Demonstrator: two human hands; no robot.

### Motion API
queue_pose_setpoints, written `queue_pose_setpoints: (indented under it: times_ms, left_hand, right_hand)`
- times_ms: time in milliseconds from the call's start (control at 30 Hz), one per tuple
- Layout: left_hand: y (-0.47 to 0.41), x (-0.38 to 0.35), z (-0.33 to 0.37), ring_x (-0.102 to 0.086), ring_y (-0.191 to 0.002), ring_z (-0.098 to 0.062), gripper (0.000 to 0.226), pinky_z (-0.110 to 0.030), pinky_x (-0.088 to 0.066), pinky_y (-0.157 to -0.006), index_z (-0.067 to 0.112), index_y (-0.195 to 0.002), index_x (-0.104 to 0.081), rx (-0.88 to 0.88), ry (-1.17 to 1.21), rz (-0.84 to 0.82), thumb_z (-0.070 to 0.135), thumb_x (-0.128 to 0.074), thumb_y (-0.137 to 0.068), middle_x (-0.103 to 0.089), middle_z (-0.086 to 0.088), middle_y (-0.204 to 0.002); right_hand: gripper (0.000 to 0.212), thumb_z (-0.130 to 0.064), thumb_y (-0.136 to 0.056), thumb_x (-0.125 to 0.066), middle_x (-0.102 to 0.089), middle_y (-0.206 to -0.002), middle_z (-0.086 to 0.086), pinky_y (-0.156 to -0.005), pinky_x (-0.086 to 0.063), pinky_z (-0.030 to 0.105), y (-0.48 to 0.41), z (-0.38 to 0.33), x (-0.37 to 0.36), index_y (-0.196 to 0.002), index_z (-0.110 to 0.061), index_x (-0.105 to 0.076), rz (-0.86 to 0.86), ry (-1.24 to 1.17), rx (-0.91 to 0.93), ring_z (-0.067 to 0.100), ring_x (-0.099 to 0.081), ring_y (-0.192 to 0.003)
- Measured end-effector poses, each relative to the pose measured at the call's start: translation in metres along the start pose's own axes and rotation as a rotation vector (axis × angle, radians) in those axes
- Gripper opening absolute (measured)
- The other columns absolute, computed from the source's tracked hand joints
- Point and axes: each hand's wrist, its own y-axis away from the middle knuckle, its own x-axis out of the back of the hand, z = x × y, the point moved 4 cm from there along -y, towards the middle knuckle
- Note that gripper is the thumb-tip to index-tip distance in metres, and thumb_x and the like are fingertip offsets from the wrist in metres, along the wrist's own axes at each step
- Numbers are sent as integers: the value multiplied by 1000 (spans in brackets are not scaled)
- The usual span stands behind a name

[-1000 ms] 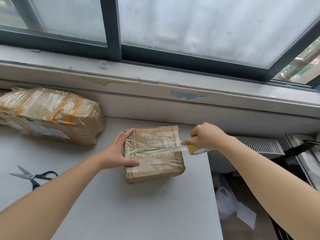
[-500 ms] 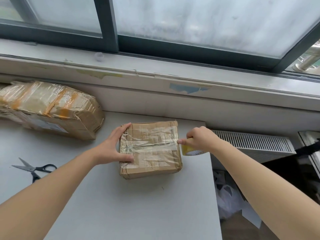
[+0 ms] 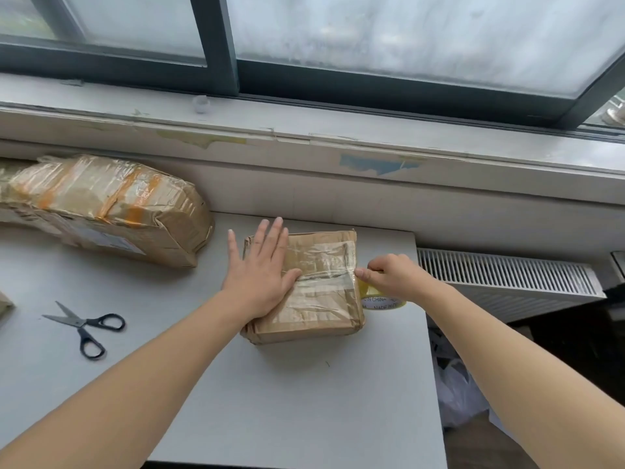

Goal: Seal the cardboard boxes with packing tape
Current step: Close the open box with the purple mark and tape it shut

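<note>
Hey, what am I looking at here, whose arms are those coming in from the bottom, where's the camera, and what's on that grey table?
No machine here: these are a person's two bare arms. The camera sits on that person's head, looking forward and down, so the arms enter from the bottom. The left hand lies flat on a small cardboard box. The right hand grips a yellow tape roll at the box's right edge, with clear tape running across the box top. Also on the grey table: black-handled scissors to the left and a larger taped parcel near the wall under the window.
</note>
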Motion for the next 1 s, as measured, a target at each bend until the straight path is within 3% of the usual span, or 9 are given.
queue_pose_setpoints:
  times_ms: [300, 567, 667, 767, 867, 1000]
  left_hand:
    - [-30, 1, 69, 29, -153, -16, 85, -70, 14, -117, 15, -161, 14, -110, 31, -6, 68, -4, -98, 27, -1, -168]
    - [-33, 7, 46, 20, -156, -12, 67, -59, 16, -122, 24, -164, 5, -187, 115, 15, 54, -13, -107, 12, 8, -172]
    - [-23, 14, 24, 23, -155, -13, 93, -52, 17, -124, 21, -164, 8, -242, 172, -48, 78, -20, -95, 16, 5, -171]
    - [-5, 14, 12, 37, -149, -23, 137, -60, 21, -120, 30, -159, 25, -356, -10, -200, 110, -20, -56, 38, 2, -163]
    - [-6, 11, 10, 37, -149, -30, 147, -66, 19, -118, 37, -154, 31, -363, -87, -243, 112, -30, -44, 41, -2, -162]
    - [-11, 12, 15, 23, -154, -32, 149, -63, 22, -117, 39, -157, 18, -325, -8, -217, 104, -55, -45, 21, -1, -168]
  right_hand:
    - [58, -64, -98, -50, -53, -60, 3, -55, -33, 34, -5, 7, -5, -64, -17, -52, 2, -38, -21, 18, -48, -61]
    - [67, -74, -93, -50, -52, -60, 4, -56, -35, 35, -4, -5, -9, -68, -11, -58, 9, -87, -22, 19, -48, -61]
    - [64, -72, -95, -49, -48, -58, 1, -54, -31, 34, -2, -14, -16, -61, -17, -49, 11, -105, -18, 17, -44, -58]
    - [63, -71, -95, -51, -49, -58, 0, -54, -31, 34, -2, -21, -21, -62, -17, -50, 12, -125, -20, 17, -45, -58]
    - [63, -71, -95, -51, -52, -60, 1, -54, -32, 34, -3, -24, -22, -66, -15, -56, 5, -130, -21, 17, -47, -59]
    - [65, -71, -95, -50, -52, -61, 2, -55, -32, 34, -1, -25, -22, -68, -13, -57, 5, -117, -32, 18, -46, -60]
